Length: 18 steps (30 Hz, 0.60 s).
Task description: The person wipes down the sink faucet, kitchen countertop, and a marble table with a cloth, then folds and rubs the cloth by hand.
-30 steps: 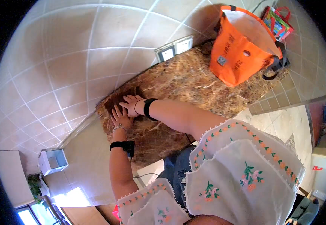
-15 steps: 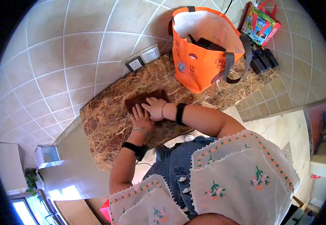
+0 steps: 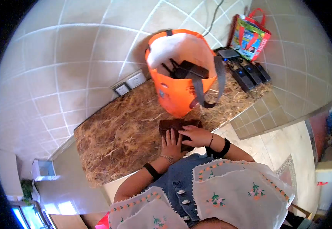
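A dark brown cloth (image 3: 172,124) lies folded on the brown marbled countertop (image 3: 116,133), close to its front edge. My left hand (image 3: 172,146) rests flat on the cloth's left part, fingers stretched out and apart. Beside it, my right hand (image 3: 195,136) presses on the cloth's right part, its fingers extended towards the left hand. Both palms face down, and they cover much of the cloth. Just behind them stands an orange bag (image 3: 177,97), upright and open at the top, with black devices (image 3: 189,70) inside.
Several black battery-like blocks (image 3: 250,76) sit at the counter's right end. A red patterned bag (image 3: 250,36) stands behind them against the tiled wall. Wall sockets (image 3: 129,84) are left of the orange bag. A cable (image 3: 214,21) hangs above it.
Both hands and the cloth have moved right along the counter and nearer its front edge, below the orange bag. The camera view has also shifted, showing more inside the bag.
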Available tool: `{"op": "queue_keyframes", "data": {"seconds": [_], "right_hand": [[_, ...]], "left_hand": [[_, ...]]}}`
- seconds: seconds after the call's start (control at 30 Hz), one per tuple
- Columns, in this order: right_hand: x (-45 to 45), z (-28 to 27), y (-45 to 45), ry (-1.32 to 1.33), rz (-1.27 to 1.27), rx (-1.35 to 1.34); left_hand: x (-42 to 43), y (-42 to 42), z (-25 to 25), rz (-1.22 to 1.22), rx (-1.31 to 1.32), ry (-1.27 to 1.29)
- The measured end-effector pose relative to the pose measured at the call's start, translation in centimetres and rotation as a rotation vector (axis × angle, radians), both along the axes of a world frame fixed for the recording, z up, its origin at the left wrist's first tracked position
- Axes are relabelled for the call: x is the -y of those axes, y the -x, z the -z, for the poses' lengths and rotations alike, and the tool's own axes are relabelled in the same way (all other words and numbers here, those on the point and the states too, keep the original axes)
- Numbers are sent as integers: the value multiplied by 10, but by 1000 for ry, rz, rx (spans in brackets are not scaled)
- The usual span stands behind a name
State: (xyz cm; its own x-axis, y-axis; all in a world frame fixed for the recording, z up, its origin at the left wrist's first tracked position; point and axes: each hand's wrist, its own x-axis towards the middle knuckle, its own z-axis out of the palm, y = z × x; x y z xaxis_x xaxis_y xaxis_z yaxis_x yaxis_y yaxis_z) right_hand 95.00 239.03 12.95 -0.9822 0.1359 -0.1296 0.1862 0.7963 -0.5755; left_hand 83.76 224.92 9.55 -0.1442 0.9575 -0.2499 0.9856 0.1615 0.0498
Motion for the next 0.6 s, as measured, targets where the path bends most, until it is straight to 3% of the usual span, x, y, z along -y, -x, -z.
{"op": "queue_keyframes", "data": {"seconds": [0.13,0.23,0.43,0.6], "right_hand": [[-17,-1,-6,-57,97,-71],[-26,5,-9,-93,193,-183],[-8,7,-11,-265,264,-133],[1,-1,1,-258,221,-41]], "left_hand": [[-23,-8,-6,54,20,-52],[-38,-14,-5,77,-128,-13],[-34,-9,-7,0,60,-140],[-15,5,-11,16,172,-218]]}}
